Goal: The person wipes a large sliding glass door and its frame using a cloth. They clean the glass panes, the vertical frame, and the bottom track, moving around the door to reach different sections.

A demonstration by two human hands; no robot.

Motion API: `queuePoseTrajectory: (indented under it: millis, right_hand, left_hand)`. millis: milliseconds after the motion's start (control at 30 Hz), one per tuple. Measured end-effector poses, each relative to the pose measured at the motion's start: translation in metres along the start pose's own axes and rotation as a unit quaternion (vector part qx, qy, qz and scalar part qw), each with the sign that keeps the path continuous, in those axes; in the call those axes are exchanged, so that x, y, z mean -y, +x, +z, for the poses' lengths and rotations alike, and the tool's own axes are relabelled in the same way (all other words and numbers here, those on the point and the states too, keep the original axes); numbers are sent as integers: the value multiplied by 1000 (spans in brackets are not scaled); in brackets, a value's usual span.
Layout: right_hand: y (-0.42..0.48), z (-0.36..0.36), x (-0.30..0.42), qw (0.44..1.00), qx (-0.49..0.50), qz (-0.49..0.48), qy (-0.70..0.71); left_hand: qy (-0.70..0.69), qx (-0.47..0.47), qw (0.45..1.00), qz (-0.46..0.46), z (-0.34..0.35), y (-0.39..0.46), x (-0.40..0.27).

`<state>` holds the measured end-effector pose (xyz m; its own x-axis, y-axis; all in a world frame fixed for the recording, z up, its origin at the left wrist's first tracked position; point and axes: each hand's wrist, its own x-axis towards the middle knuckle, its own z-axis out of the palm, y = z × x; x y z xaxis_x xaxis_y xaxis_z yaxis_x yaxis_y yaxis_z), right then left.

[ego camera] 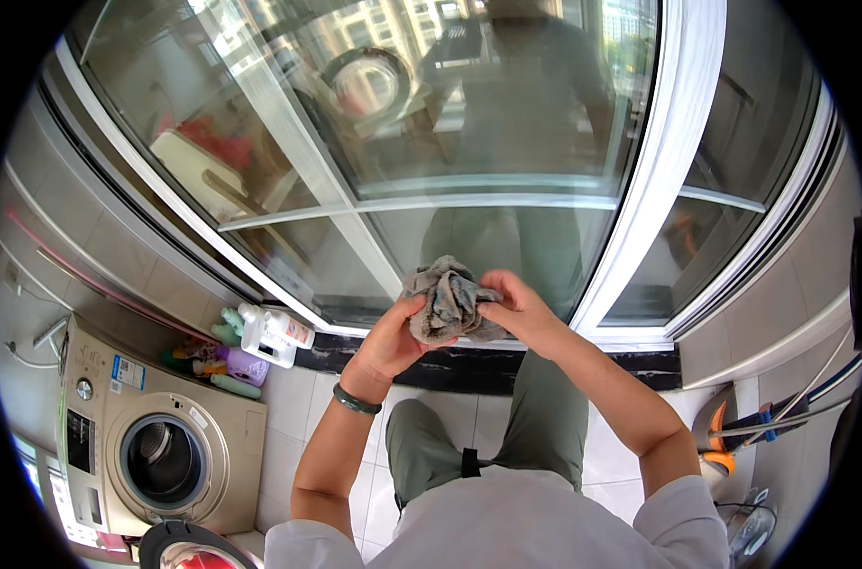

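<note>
A bunched grey-brown cloth [449, 302] is held up in front of me, between both hands. My left hand [395, 334] cups it from the left and below, thumb resting on its near side. On the right, my right hand [518, 306] pinches the cloth's edge between thumb and fingers. Behind the cloth stands a glass sliding door [488, 249] with white frames, and its pane reflects a figure and a round washer door. From this angle I cannot tell whether the cloth touches the glass.
At left, a front-loading washing machine [164, 434] has its round door [193, 548] swung open. Detergent bottles [274, 338] cluster beside it. Cleaning tools with long handles [765, 423] lean at the right wall. A black threshold [431, 370] borders the tiled floor [289, 405].
</note>
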<state>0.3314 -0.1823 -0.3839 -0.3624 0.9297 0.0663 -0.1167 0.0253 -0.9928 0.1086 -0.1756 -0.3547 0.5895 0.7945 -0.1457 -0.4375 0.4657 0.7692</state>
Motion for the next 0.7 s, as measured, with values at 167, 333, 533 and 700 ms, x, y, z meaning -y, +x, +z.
queuePoseTrajectory:
  millis: [167,333,533,700]
  right_hand:
    - [-16,3,-1,997,-81,1,18]
    - [-10,-4,9,996,-84,-31,19]
    - [-16,-22,54,983,-13,-12,-182]
    - [-16,-30,38,988,38,-33,-149]
  left_hand:
    - [-39,18,997,-62,-6,3,22]
    - [104,-90,991,8,-9,2,35]
    - [446,-207,843,219,-19,-12,9]
    - [560,-224,739,299,7,-20,-31]
